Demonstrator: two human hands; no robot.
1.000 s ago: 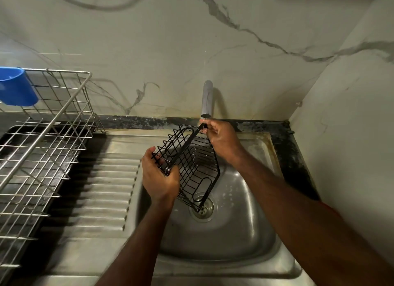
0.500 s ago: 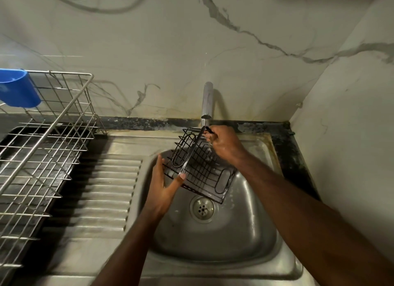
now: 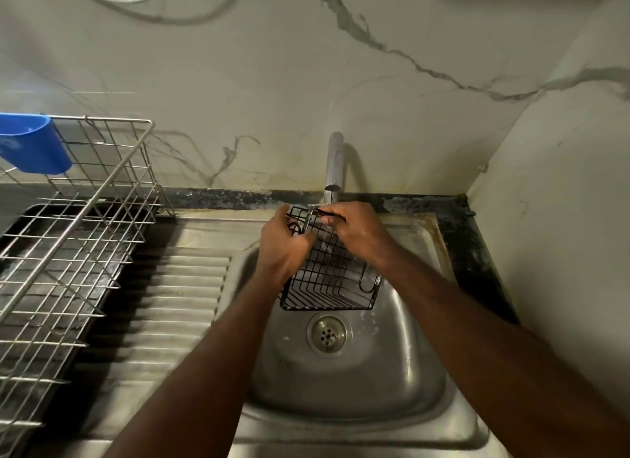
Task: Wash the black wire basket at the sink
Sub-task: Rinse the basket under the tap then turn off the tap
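Note:
The black wire basket [image 3: 330,280] hangs tilted over the steel sink [image 3: 402,382], its far rim just under the chrome tap [image 3: 334,164]. My left hand [image 3: 284,244] grips the basket's upper left rim, fingers curled over the wires. My right hand [image 3: 358,234] pinches the top rim on the right, close to the spout. The basket's lower edge hovers above the drain [image 3: 327,334]. Whether water runs from the tap is hard to tell.
A ribbed steel draining board [image 3: 170,307] lies left of the bowl. Further left stands a metal wire dish rack [image 3: 68,239] on a black tray, with a blue plastic cup [image 3: 32,143] hooked on its back. Marble walls close off the back and right.
The basket has swung up and back toward the tap, its bottom now facing me. My left hand has moved from the lower rim up to the top left rim; the right hand kept its hold.

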